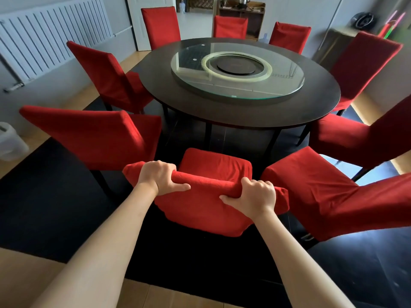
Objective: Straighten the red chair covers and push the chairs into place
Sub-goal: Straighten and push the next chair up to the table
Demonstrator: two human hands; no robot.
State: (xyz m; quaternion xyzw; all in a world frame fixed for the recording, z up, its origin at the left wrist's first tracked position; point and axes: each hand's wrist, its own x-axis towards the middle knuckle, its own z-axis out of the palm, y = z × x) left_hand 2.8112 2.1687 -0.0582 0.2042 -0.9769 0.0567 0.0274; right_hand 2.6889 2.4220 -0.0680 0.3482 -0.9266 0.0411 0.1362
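A chair in a red cover [213, 165] stands right in front of me, its seat facing the round dark table [244, 112]. My left hand [161, 177] grips the top of its backrest on the left, fingers curled over the edge. My right hand [255, 194] grips the same top edge on the right. The cover on the backrest [200, 210] looks wrinkled. The seat's front lies near the table's rim, with a gap between them.
Several more red-covered chairs ring the table, one close on the left [93, 134] and one close on the right [322, 192]. A glass turntable [287, 85] lies on the table. A white radiator [44, 36] lines the left wall. A dark rug [55, 207] covers the floor.
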